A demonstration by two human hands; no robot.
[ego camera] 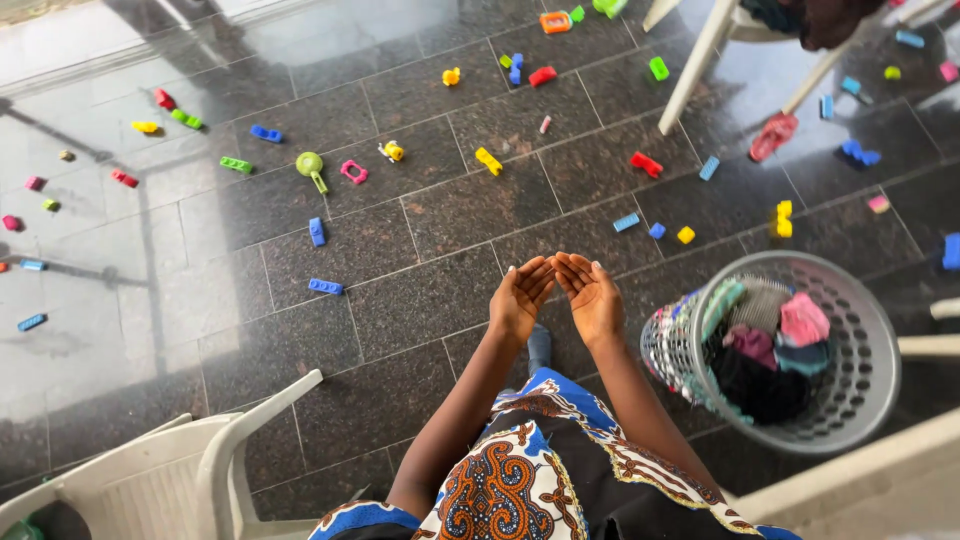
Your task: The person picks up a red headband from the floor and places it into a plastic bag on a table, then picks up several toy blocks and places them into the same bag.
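floor (440,215): dark glossy tiles, scattered toy blocks (488,160) | left hand (519,297), right hand (592,296): open grip, empty

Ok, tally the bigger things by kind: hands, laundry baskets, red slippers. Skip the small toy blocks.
Hands: 2 (left hand, right hand, both empty)
Laundry basket: 1
Red slipper: 1
Total: 4

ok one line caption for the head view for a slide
Both hands, left hand and right hand, cupped empty above a dark tiled floor strewn with toy blocks, laundry basket alongside.
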